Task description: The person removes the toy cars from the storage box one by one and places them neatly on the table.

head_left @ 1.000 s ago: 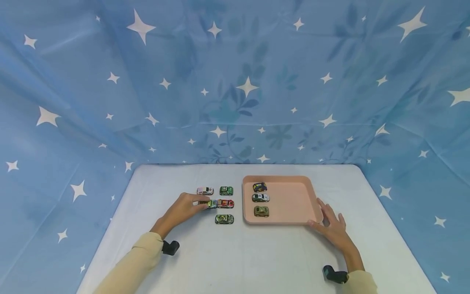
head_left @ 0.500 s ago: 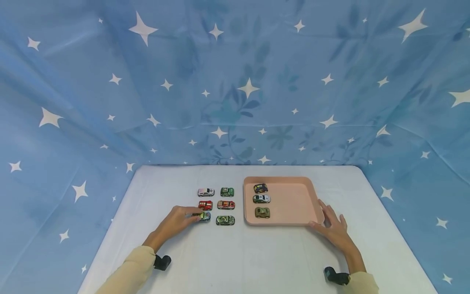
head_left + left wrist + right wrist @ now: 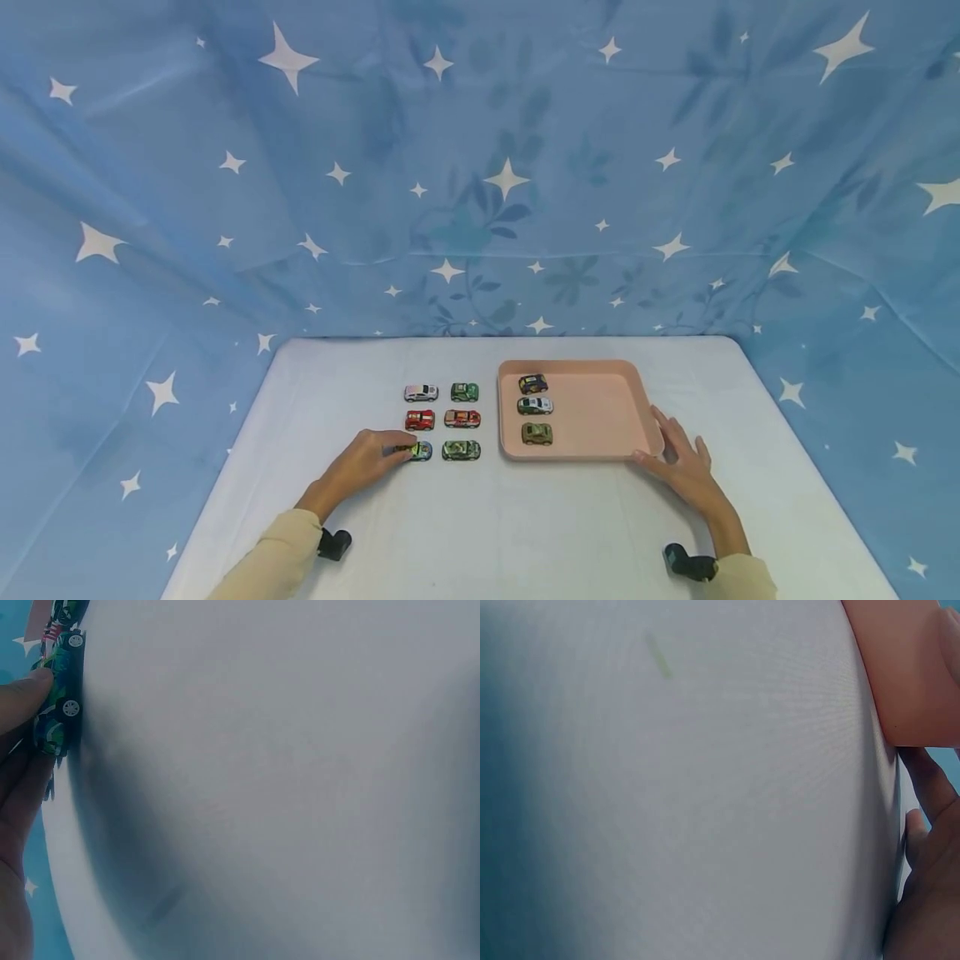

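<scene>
My left hand (image 3: 367,460) pinches a green and blue toy car (image 3: 422,451) between thumb and fingers, at the near end of the left column. The left wrist view shows the thumb on the car's side (image 3: 54,712), wheels near the white surface. Left of the tray, the cars stand in two columns: white (image 3: 422,392) and red (image 3: 420,420) beyond the held one; green (image 3: 464,392), red-orange (image 3: 462,419) and camouflage (image 3: 461,450) alongside. My right hand (image 3: 686,471) touches the near right corner of the pink tray (image 3: 592,456), its fingers extended.
Inside the tray, along its left side, are a dark blue car (image 3: 533,383), a white and green car (image 3: 535,406) and an olive car (image 3: 537,433). Behind the white table (image 3: 510,533) hangs a blue star-patterned cloth (image 3: 390,217).
My left hand has drawn the green and blue car toward me, from beside the red-orange car to beside the camouflage one. The red car is uncovered. My right hand stays at the tray.
</scene>
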A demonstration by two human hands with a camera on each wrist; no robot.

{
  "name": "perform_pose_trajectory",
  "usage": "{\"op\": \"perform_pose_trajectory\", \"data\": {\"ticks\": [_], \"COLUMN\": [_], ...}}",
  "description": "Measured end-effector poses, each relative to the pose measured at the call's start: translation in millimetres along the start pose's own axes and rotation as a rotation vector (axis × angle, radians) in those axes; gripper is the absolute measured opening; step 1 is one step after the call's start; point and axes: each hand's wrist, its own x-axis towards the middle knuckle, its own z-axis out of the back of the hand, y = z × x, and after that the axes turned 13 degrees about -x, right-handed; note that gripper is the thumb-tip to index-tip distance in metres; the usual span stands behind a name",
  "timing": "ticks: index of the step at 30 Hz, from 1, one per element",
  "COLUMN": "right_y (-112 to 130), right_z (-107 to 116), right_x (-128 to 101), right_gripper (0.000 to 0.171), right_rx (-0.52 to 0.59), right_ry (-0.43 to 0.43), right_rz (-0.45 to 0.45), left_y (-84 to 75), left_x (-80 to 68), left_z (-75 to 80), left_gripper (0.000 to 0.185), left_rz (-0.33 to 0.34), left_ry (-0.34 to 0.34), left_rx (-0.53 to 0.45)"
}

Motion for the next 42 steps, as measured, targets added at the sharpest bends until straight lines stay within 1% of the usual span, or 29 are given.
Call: {"op": "perform_pose_trajectory", "data": {"ticks": [6,10,13,15,18,20,22,25,29,34,42], "right_y": [0.7,2.2,3.1,3.4,2.6,2.1,1.2,-0.3,-1.6,-1.1,-0.3], "right_z": [2.6,4.8,6.4,7.1,7.6,7.6,6.9,4.8,2.4,1.0,-2.1], "right_x": [3.6,3.8,3.7,3.7,4.4,4.9,5.8,6.4,5.8,4.4,1.7], "right_gripper": [0.102,0.103,0.103,0.103,0.103,0.103,0.102,0.103,0.103,0.103,0.103], "right_rx": [-0.013,-0.021,-0.024,-0.024,-0.022,-0.017,-0.013,-0.009,-0.006,-0.007,-0.004], "right_ry": [-0.004,-0.003,-0.004,-0.004,-0.010,-0.012,-0.015,-0.010,-0.008,-0.005,0.000], "right_rz": [-0.004,-0.009,-0.012,-0.015,-0.011,-0.006,-0.006,-0.015,-0.021,-0.022,-0.029], "left_y": [-0.1,-2.4,-7.6,-10.9,-13.8,-12.8,-12.5,-14.1,-21.3,-29.8,-43.7], "left_x": [0.8,3.0,4.4,5.6,10.6,16.9,25.1,38.8,58.5,83.0,117.1], "left_z": [-1.6,-1.5,0.7,3.4,8.0,10.1,12.0,13.0,10.4,-1.7,-25.5], "left_gripper": [0.025,0.030,0.034,0.039,0.059,0.079,0.096,0.108,0.107,0.101,0.096], "left_rz": [0.039,0.032,0.039,0.025,0.014,0.003,0.021,0.046,0.055,0.057,0.080], "left_ry": [0.000,-0.005,-0.040,-0.081,-0.124,-0.137,-0.139,-0.160,-0.176,-0.162,-0.097], "left_rx": [0.000,0.010,0.024,0.034,0.026,0.021,0.008,-0.017,-0.063,-0.101,-0.155]}}
